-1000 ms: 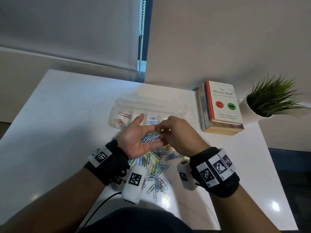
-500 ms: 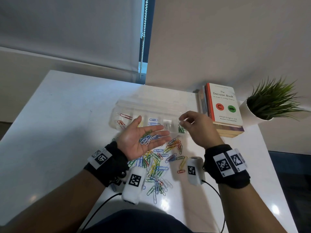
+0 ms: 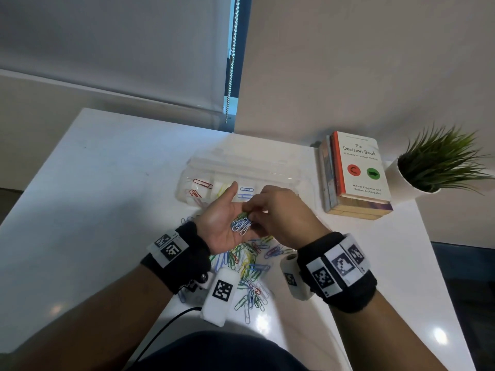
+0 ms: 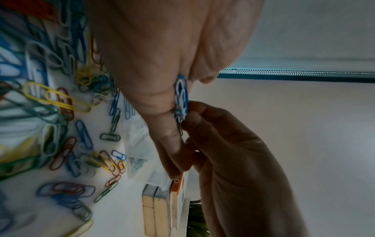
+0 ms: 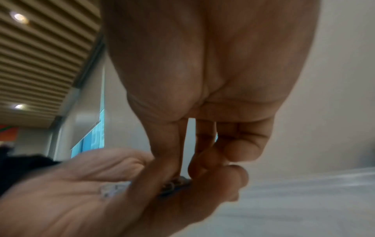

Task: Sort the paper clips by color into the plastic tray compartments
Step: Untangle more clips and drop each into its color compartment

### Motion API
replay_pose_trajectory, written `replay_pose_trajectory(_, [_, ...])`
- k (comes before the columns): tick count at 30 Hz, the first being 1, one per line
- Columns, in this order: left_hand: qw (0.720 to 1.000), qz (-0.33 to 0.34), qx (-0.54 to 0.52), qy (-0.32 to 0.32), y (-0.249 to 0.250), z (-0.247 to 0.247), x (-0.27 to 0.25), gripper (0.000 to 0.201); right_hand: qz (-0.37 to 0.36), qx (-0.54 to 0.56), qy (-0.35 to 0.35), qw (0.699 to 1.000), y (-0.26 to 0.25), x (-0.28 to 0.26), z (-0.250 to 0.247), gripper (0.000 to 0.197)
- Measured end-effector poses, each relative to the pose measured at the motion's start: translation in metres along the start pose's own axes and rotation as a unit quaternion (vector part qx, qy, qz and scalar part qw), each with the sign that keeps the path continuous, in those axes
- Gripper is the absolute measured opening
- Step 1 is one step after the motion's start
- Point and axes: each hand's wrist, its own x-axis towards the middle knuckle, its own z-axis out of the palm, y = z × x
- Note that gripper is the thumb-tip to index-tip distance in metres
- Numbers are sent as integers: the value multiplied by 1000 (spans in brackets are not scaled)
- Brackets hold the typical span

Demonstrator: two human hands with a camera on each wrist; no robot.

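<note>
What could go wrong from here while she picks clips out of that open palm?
1. The left hand lies open and flat; its clips sit loose, so a tilt could spill them onto the mixed pile below.
2. Those clips overlap, so the right hand may lift two colours at once.
3. The tray is clear with faint dividers; a drop could land in the wrong compartment.

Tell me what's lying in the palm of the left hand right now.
A small bunch of paper clips, mostly white and blue with some green, lies on the left hand. The right hand reaches into it, its fingertips covering the far clips.
</note>
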Motion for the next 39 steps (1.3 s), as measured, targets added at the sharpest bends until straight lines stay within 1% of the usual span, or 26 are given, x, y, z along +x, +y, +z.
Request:
replay_pose_trajectory(2, [1000, 2, 8, 0, -1, -1, 0, 82, 3, -10, 1, 1000, -1, 2, 3, 17])
replay_pose_trajectory(5, [1000, -10, 30, -3, 0, -3, 1, 78, 3, -22, 5, 1000, -3, 3, 4, 12])
replay_pose_trajectory(8, [999, -21, 39, 3, -1, -7, 3, 81, -6, -47, -4, 999, -4, 3, 5, 7])
replay_pose_trajectory(12, [999, -25, 38, 1, -2, -8, 4, 80, -7, -68, -11, 998, -4, 0, 8, 10])
replay_pose_trajectory(17, [999, -27, 32, -8, 0, -3, 4, 81, -10, -53, 0, 999, -4, 0, 6, 12])
replay_pose_trajectory(20, [1000, -18, 14, -17, 0, -1, 4, 83, 8, -26, 27, 999, 1, 0, 1, 10])
replay_pose_trajectory(22, [1000, -14, 21, -12, 0, -2, 4, 76, 13, 6, 38, 999, 5, -2, -2, 10])
replay_pose_trajectory(23, [1000, -13, 26, -4, 0, -3, 5, 73, 9, 11, 33, 999, 5, -3, -4, 10])
replay_pose_trajectory(27, [999, -13, 39, 3, 1, -6, 7, 52, -11, -15, 0, 1000, 6, -5, -10, 15])
replay_pose_trajectory(29, [999, -9, 38, 2, 1, -6, 7, 45, 0, 10, 3, 1000, 9, -6, -13, 16])
replay_pose_trajectory(34, [999, -6, 41, -4, 0, -8, 7, 36, 28, 88, 18, 996, 17, -8, -15, 17])
replay_pose_trajectory(37, [999, -7, 44, -11, 1, -9, 6, 33, 48, 147, 46, 987, 23, -11, -19, 17])
replay_pose_trajectory(39, [999, -6, 38, -12, 1, -9, 5, 38, 64, 198, 74, 975, 26, -14, -24, 17])
